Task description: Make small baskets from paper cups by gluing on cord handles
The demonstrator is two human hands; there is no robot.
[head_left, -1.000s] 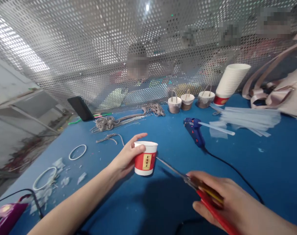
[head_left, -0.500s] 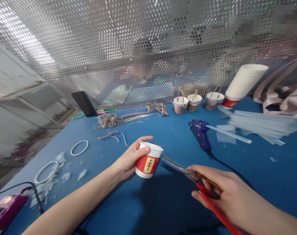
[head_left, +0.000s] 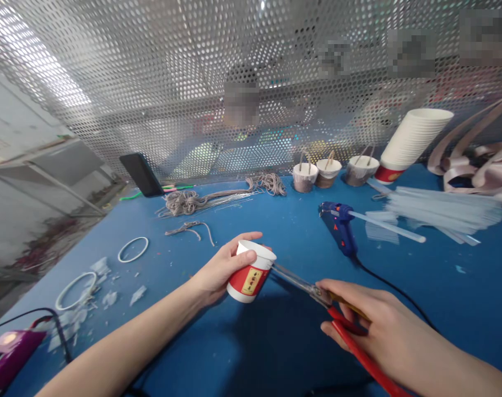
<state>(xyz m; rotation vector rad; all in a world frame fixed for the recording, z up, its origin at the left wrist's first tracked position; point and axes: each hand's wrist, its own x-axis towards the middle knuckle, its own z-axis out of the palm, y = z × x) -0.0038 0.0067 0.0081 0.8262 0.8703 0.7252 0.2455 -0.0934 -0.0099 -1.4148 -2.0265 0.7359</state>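
Note:
A red-and-white paper cup (head_left: 246, 282) with a gold label is gripped by my left hand (head_left: 223, 270), thumb near the rim and fingers behind. It leans slightly, its mouth up and to the right. My right hand (head_left: 368, 314) is closed around the red handles of a pair of scissors (head_left: 317, 291). The blades point left, and their tips meet the cup's right side just below the rim. Whether they have cut into the wall I cannot tell.
A blue glue gun (head_left: 338, 226) lies right of centre, its cord trailing forward. Behind stand several small covered cups (head_left: 304, 179) and a tall stack of paper cups (head_left: 416, 140). Glue sticks (head_left: 444, 212), cord bundles (head_left: 184, 203), white rings (head_left: 134, 250) and a phone (head_left: 141, 175) surround the hands.
The cup has tilted slightly further, its base shifting a little to the left. My right hand and the scissors have moved slightly left; the blades remain at the cup's side.

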